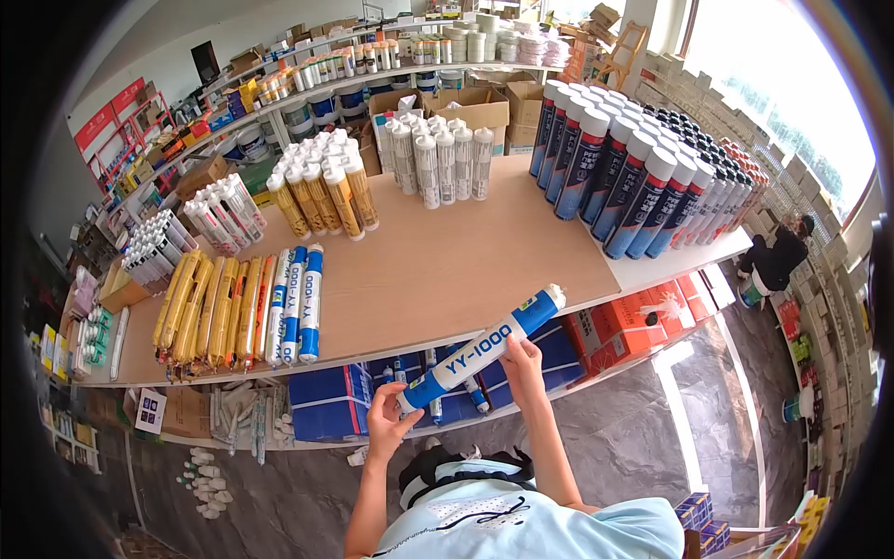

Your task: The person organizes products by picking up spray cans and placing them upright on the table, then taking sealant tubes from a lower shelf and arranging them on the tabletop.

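Note:
A blue-and-white sealant cartridge [477,358] marked YY-1000 is held tilted in front of me, its white tip up and to the right. My left hand [390,413] grips its lower left end. Around its middle, from below, close the fingers of my right hand [521,363]. Similar blue-and-white cartridges [310,303] lie side by side on the table [447,252] to the left. Beside them is a row of yellow and orange sausage-shaped packs [209,307]. More blue-and-white tubes [477,395] show on the shelf below the table edge, partly hidden by the held cartridge.
Gold cartridges [326,186] and pale grey cartridges [442,158] stand grouped toward the back. Tall blue-black spray cans [577,163] crowd the right side. Under the table are red boxes [610,335] and a blue box [331,402]. A person [780,253] sits at far right.

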`<action>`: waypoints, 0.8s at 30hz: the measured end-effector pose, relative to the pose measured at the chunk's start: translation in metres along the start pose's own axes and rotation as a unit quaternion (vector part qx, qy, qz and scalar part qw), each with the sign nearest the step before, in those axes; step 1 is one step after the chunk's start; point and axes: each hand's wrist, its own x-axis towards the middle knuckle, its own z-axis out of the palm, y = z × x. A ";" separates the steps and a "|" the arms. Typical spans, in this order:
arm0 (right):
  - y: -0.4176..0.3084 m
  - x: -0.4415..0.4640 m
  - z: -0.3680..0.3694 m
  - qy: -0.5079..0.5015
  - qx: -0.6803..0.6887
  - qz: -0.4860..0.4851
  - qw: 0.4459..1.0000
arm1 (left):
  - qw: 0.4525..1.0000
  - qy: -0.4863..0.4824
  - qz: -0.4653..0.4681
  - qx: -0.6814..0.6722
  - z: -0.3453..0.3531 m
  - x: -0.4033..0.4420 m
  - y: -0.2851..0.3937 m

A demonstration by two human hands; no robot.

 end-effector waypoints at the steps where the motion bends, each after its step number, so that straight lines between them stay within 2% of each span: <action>1: 0.001 0.005 0.005 -0.002 -0.001 -0.004 1.000 | 0.999 0.014 0.028 0.003 -0.007 0.006 0.006; 5: 0.012 0.014 0.008 -0.032 -0.043 -0.057 0.997 | 0.999 0.026 0.035 -0.009 -0.033 0.032 0.038; 8: 0.005 0.017 0.023 -0.093 -0.024 -0.090 0.991 | 0.998 0.036 0.049 -0.034 -0.054 0.048 0.048; 14: 0.006 0.018 0.032 -0.072 -0.024 -0.114 0.991 | 0.998 0.045 0.029 -0.041 -0.068 0.068 0.057; 17: 0.005 0.026 0.026 -0.089 -0.042 -0.119 0.988 | 0.997 0.071 0.006 -0.027 -0.058 0.073 0.058; 19: 0.006 0.031 0.018 -0.075 -0.113 -0.122 0.983 | 0.989 0.070 -0.088 -0.097 -0.052 0.071 0.055; 21: 0.003 0.036 0.014 -0.087 -0.108 -0.111 0.984 | 0.990 0.078 -0.093 -0.077 -0.047 0.069 0.048; 24: -0.004 0.040 0.019 -0.107 -0.076 -0.122 0.984 | 0.982 0.073 -0.134 -0.114 -0.042 0.066 0.044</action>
